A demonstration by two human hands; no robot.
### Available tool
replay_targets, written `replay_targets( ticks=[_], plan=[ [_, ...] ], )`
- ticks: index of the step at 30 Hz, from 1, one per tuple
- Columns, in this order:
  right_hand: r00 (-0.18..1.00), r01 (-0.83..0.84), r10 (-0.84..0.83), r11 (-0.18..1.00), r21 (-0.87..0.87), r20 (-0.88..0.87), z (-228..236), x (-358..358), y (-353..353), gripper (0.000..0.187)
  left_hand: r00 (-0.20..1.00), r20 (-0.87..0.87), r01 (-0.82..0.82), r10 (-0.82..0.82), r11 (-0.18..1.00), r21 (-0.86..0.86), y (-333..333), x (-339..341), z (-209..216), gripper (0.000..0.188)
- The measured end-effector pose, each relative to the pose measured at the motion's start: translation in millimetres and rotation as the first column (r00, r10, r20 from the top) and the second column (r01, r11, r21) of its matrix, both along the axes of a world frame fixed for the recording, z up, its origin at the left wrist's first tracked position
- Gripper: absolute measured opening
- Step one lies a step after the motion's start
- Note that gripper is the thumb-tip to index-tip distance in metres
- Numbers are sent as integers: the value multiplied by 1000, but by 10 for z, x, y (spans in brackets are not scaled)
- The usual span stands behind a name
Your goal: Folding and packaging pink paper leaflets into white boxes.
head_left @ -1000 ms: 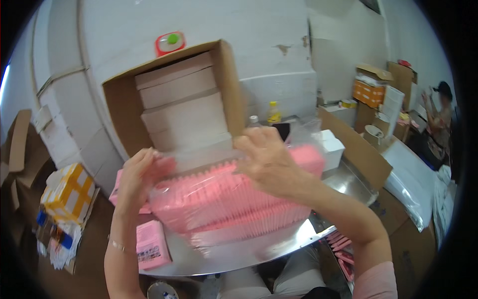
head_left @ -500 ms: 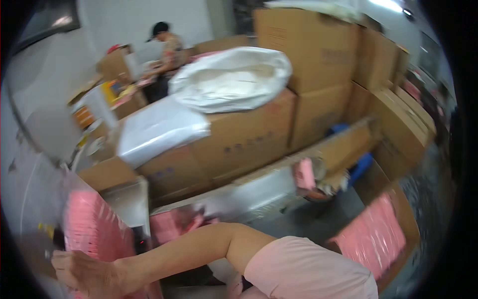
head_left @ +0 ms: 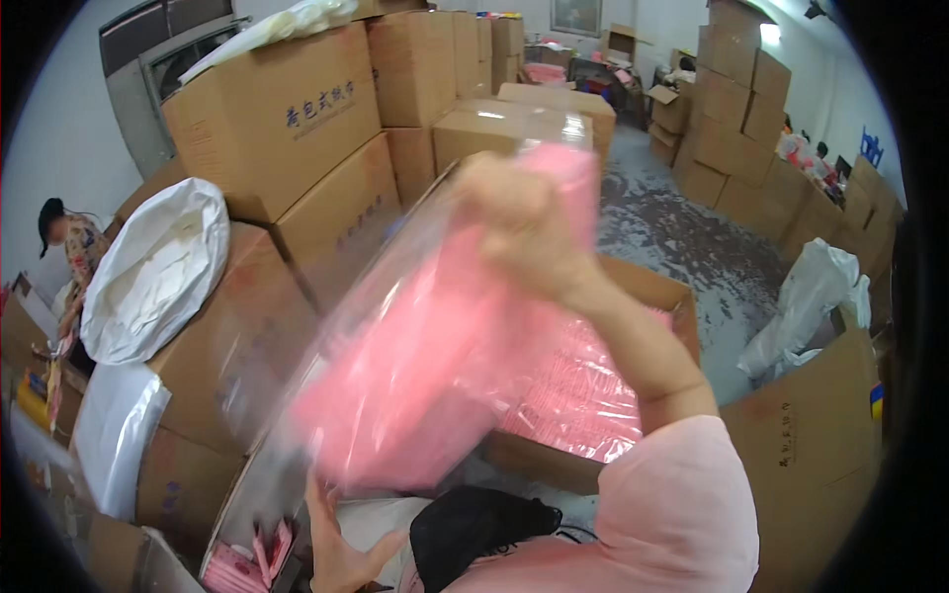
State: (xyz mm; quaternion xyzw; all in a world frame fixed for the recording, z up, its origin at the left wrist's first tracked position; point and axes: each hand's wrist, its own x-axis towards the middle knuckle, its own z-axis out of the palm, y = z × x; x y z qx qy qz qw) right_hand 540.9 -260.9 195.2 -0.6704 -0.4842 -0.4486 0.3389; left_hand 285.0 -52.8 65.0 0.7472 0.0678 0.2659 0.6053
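Blur smears the right hand [head_left: 519, 212] and the pink pack [head_left: 395, 366], whose separate pieces cannot be told. The lower edge cuts off the left hand [head_left: 339, 553]; whether it touches the pack is unclear. Pack and right forearm [head_left: 643, 341] partly hide the carton [head_left: 684, 331].

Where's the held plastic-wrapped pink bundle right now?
Head view, centre: the plastic-wrapped pink bundle is in the right hand, left hand near its lower end, partly covering the open carton.
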Motion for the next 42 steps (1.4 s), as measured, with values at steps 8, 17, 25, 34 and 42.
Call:
replay_targets(
  ticks=[8, 17, 25, 34, 42],
  plan=[
    [642, 766, -765, 640, 59, -39, -1474, -227, -2156, 15, 912, -304, 271, -275, 961, -54, 489, -71, -697, 33],
    [607, 539, -604, 790, -291, -516, -4320, -77, -2909, 6, 853, -483, 263, -198, 962, 70, 796, -356, -1561, 26],
    [223, 403, -896, 443, -801, -384, -3662, 73, -2538, 10, 829, -552, 125, -91, 992, 25, 692, -588, -1473, 29],
    [746, 99, -430, 827, -554, -509, -2860, 326, 1291, 104, 893, -374, -128, 250, 938, 321, 765, -756, -1515, 33],
    [788, -154, -65, 942, -297, -612, -3233, 300, 2129, 42, 772, -69, -248, 631, 400, 883, 1366, -999, -1685, 47]
  ],
)
